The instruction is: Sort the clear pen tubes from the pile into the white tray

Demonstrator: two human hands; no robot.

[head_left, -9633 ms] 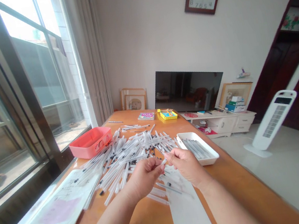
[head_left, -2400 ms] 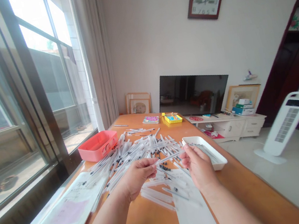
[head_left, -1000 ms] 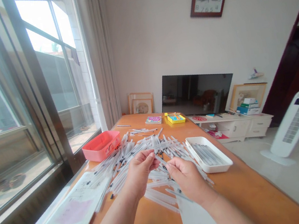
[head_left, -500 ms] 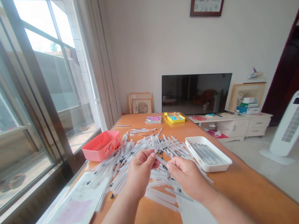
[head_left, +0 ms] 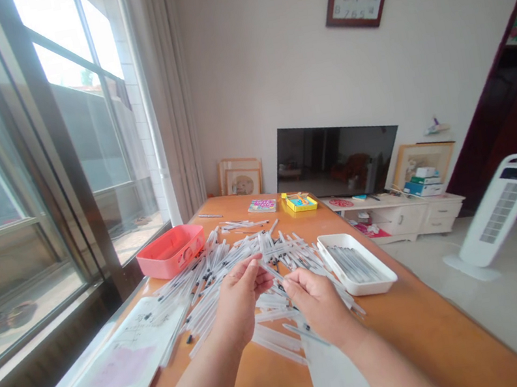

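Note:
Between my two hands is a slim clear pen barrel (head_left: pixel 272 272), slanting down to the right. My left hand (head_left: pixel 242 296) pinches its upper end with thumb and fingertips. At the lower end, my right hand (head_left: pixel 320 302) has thumb and forefinger closed on it. Under and beyond the hands spreads a loose heap of clear pen barrels (head_left: pixel 223 265), with small black caps among them. Close to my right wrist lies a single pen (head_left: pixel 306 333), partly over a white sheet (head_left: pixel 338 372). A white tray (head_left: pixel 386 279) right of the heap holds several pens laid side by side.
A red plastic basket (head_left: pixel 163 262) stands left of the heap, near the window. Papers (head_left: pixel 123 361) lie at the table's left side. Toward the far end are a colourful booklet (head_left: pixel 261 206), a yellow box (head_left: pixel 300 202) and a lone pen (head_left: pixel 210 215).
The whole view has shifted slightly. My left fingers have loosened and spread a little at the barrel's upper end; my right hand keeps its pinch.

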